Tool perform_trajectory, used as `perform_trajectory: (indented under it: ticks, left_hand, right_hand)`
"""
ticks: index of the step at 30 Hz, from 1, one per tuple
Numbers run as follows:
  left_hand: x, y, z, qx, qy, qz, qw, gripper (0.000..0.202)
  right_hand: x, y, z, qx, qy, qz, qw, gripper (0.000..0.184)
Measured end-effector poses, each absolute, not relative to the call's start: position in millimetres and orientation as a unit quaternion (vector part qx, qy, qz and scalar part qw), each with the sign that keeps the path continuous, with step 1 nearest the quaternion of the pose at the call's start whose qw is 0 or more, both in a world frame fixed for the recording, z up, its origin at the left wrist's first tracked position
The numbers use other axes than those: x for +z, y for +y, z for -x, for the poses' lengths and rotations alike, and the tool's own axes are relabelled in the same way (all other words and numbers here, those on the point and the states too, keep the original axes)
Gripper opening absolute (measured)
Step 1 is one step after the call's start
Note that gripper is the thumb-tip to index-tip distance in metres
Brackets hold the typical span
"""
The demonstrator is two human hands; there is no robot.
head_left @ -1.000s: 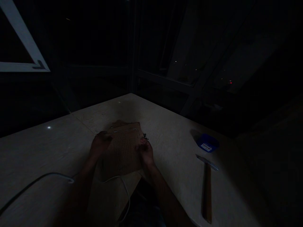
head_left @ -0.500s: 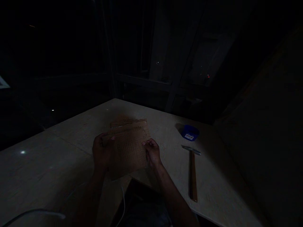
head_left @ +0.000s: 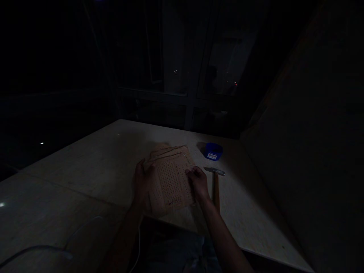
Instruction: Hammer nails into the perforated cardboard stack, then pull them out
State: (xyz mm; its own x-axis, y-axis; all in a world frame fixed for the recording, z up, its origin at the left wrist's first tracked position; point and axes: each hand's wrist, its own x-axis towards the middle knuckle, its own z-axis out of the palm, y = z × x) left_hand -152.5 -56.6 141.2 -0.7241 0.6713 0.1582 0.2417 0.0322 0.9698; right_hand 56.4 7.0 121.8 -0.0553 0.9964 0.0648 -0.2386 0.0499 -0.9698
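Observation:
The scene is very dark. A brown perforated board (head_left: 172, 182), dotted with rows of small holes, lies on a pale table (head_left: 93, 167) on top of other thin brown boards (head_left: 166, 150). My left hand (head_left: 143, 182) grips its left edge with fingers curled round it. My right hand (head_left: 197, 182) holds the right edge, fingers closed on it. A hammer (head_left: 215, 182) with a wooden handle and metal head lies just right of my right hand.
A small blue container (head_left: 213, 151) with a label stands beyond the hammer. A white cable (head_left: 85, 227) runs over the table at the lower left. A pale panel (head_left: 298, 151) rises on the right. Dark window frames (head_left: 187, 94) stand behind the table.
The view has swung to the left, so the boards, hammer and blue container now sit more to the right and centre. Both hands stay on the perforated board's edges.

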Motion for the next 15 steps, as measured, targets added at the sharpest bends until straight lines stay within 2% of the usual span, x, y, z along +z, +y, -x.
perform_trajectory:
  ticks: [4,8,12,15]
  left_hand:
    - [110,-35,137,0.581,0.700,-0.376,0.175,0.040]
    - [78,-15,125,0.566,0.685,-0.404,0.219,0.037]
    - [58,-2,115,0.536,0.706,-0.393,0.245,0.037]
    - [51,2,111,0.512,0.721,-0.394,0.250,0.037]
  right_hand:
    - [107,9,-86,0.552,-0.460,0.440,0.539,0.028]
    - [89,10,-104,0.567,-0.450,0.453,0.521,0.031]
    - [62,10,-116,0.564,-0.427,0.475,0.524,0.043]
    - [39,11,-125,0.547,-0.424,0.480,0.539,0.059]
